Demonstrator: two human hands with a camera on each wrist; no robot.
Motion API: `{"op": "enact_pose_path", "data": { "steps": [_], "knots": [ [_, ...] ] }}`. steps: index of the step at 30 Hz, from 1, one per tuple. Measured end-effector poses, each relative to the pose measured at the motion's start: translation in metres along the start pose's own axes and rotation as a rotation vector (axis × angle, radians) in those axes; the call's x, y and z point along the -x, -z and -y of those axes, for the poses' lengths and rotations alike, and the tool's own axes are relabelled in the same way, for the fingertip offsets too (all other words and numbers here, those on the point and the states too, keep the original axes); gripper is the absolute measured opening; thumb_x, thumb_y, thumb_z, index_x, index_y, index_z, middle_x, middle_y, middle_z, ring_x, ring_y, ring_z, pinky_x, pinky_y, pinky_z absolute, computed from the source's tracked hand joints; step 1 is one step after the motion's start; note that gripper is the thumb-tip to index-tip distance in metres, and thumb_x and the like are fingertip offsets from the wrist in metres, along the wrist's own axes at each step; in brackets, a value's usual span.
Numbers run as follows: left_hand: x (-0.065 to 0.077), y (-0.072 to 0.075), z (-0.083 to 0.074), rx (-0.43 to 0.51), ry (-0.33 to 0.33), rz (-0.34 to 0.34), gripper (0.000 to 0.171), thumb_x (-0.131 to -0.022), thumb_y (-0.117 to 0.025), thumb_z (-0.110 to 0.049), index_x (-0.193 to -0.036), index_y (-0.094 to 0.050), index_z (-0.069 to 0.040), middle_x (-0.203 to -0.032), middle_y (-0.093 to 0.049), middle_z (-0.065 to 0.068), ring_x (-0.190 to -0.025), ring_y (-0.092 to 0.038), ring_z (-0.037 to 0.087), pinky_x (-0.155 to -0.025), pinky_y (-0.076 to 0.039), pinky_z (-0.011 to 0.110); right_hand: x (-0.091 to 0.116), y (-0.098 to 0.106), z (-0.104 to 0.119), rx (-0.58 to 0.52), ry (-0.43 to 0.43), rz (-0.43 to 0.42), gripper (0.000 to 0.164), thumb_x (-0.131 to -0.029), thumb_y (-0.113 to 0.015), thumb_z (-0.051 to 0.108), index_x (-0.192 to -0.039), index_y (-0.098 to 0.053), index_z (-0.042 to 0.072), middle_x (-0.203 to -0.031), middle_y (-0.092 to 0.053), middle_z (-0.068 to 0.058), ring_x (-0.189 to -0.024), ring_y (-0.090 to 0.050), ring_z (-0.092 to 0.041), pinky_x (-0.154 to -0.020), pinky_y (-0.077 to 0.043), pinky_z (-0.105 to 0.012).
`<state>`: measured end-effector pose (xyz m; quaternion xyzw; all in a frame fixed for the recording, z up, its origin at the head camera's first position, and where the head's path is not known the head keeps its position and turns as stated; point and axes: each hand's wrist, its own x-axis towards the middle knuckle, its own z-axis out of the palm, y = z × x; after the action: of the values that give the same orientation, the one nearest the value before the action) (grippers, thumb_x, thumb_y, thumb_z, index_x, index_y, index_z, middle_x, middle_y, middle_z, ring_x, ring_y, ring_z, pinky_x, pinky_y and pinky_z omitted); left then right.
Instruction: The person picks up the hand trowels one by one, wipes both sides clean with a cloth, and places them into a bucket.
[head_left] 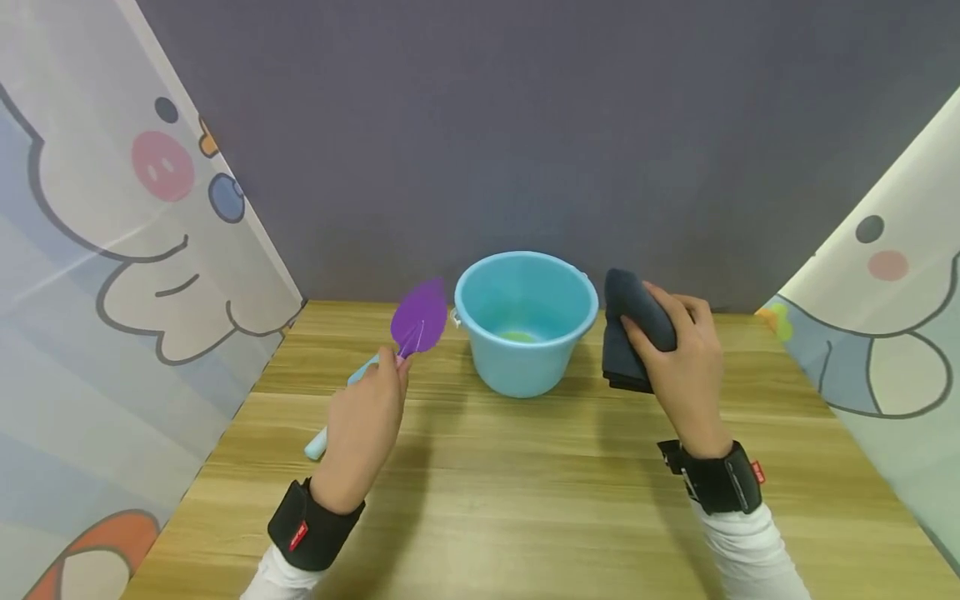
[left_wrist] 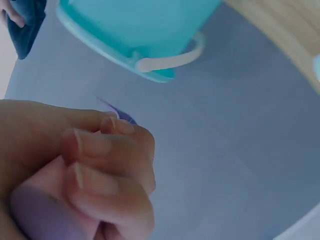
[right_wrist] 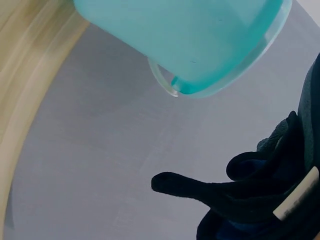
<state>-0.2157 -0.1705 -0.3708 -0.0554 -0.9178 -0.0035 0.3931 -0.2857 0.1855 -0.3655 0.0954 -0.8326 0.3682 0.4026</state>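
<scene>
Bright and even in the head view, apparently lit from above, with pale sheen on the table and soft shadows near left hand, right hand and bucket. Darker at the wall. Bluish and softly blurred in the left wrist view; hazy in the right, with cloth sunk nearly to black. Visibly bowed along the table edge in both wrist views.

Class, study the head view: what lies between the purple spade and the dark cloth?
The light blue bucket stands between the purple spade and the dark cloth, as the head view shows.
</scene>
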Motion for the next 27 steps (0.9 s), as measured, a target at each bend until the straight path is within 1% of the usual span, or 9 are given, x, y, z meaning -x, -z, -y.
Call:
{"op": "enact_pose_path", "data": {
  "steps": [4, 6, 8, 10, 15, 17, 19, 23, 27],
  "knots": [
    [-0.014, 0.002, -0.013, -0.002, -0.05, -0.055, 0.031, -0.1, -0.065, -0.024, -0.085, -0.056, 0.001, -0.054, -0.044, 0.003, -0.039, -0.028, 0.009, -0.036, -0.023, 0.025, -0.001, 0.003, 0.007, -0.014, 0.034, -0.036, 0.056, -0.086, -0.082, 0.017, -0.138, -0.064, 0.028, -0.123, -0.058, -0.022, -0.107, -0.06, -0.038, -0.085, -0.043, -0.049],
    [-0.019, 0.002, -0.022, -0.006, -0.079, -0.092, 0.031, -0.1, -0.066, -0.024, -0.084, -0.06, 0.001, -0.054, -0.046, 0.003, -0.039, -0.028, 0.009, -0.036, -0.023, 0.024, -0.001, 0.004, 0.012, -0.028, 0.055, -0.055, 0.057, -0.084, -0.083, 0.016, -0.137, -0.065, 0.027, -0.122, -0.06, -0.021, -0.106, -0.061, -0.037, -0.085, -0.043, -0.048],
    [-0.024, 0.001, -0.031, -0.005, -0.1, -0.095, 0.031, -0.1, -0.066, -0.026, -0.082, -0.061, 0.0, -0.056, -0.048, 0.004, -0.039, -0.03, 0.009, -0.035, -0.024, 0.024, -0.001, 0.005, 0.019, -0.041, 0.076, -0.071, 0.058, -0.083, -0.085, 0.015, -0.136, -0.066, 0.027, -0.121, -0.061, -0.021, -0.106, -0.062, -0.036, -0.086, -0.043, -0.045],
    [-0.029, 0.001, -0.041, 0.009, -0.103, -0.073, 0.032, -0.1, -0.066, -0.028, -0.082, -0.059, -0.003, -0.058, -0.048, 0.003, -0.038, -0.035, 0.011, -0.035, -0.026, 0.025, -0.001, 0.006, 0.026, -0.062, 0.097, -0.082, 0.059, -0.081, -0.086, 0.014, -0.136, -0.067, 0.027, -0.122, -0.062, -0.02, -0.107, -0.062, -0.035, -0.087, -0.043, -0.041],
    [-0.039, 0.001, -0.062, 0.091, -0.093, 0.031, 0.031, -0.1, -0.065, -0.034, -0.086, -0.058, -0.007, -0.061, -0.048, 0.004, -0.04, -0.048, 0.019, -0.037, -0.031, 0.029, 0.001, 0.003, 0.041, -0.096, 0.146, -0.079, 0.063, -0.078, -0.088, 0.012, -0.135, -0.067, 0.028, -0.124, -0.064, -0.017, -0.11, -0.064, -0.032, -0.091, -0.043, -0.034],
    [-0.041, 0.0, -0.068, 0.124, -0.098, 0.07, 0.032, -0.1, -0.065, -0.036, -0.084, -0.057, -0.009, -0.058, -0.046, 0.002, -0.04, -0.048, 0.02, -0.038, -0.028, 0.029, 0.002, -0.001, 0.046, -0.098, 0.182, -0.067, 0.061, -0.08, -0.087, 0.016, -0.136, -0.067, 0.028, -0.124, -0.064, -0.016, -0.111, -0.064, -0.032, -0.092, -0.045, -0.037],
    [-0.043, -0.001, -0.074, 0.134, -0.107, 0.097, 0.034, -0.1, -0.065, -0.038, -0.081, -0.056, -0.011, -0.055, -0.041, 0.0, -0.04, -0.046, 0.019, -0.038, -0.023, 0.027, 0.004, -0.005, 0.049, -0.083, 0.237, -0.051, 0.055, -0.085, -0.083, 0.026, -0.137, -0.066, 0.027, -0.124, -0.064, -0.017, -0.11, -0.063, -0.034, -0.091, -0.047, -0.042],
    [-0.046, -0.001, -0.084, 0.14, -0.119, 0.12, 0.036, -0.099, -0.064, -0.043, -0.079, -0.058, -0.014, -0.053, -0.036, -0.003, -0.039, -0.044, 0.017, -0.039, -0.02, 0.026, 0.007, -0.015, 0.052, -0.008, 0.345, -0.027, 0.05, -0.095, -0.068, 0.05, -0.137, -0.066, 0.023, -0.124, -0.064, -0.019, -0.104, -0.059, -0.039, -0.085, -0.049, -0.051],
    [-0.048, -0.002, -0.09, 0.147, -0.122, 0.115, 0.035, -0.098, -0.066, -0.044, -0.079, -0.061, -0.015, -0.052, -0.042, -0.003, -0.041, -0.048, 0.018, -0.039, -0.023, 0.026, 0.01, -0.025, 0.053, 0.071, 0.426, -0.028, 0.05, -0.098, -0.06, 0.054, -0.134, -0.067, 0.02, -0.134, -0.06, -0.019, -0.104, -0.058, -0.041, -0.084, -0.052, -0.053]
  ]
}}
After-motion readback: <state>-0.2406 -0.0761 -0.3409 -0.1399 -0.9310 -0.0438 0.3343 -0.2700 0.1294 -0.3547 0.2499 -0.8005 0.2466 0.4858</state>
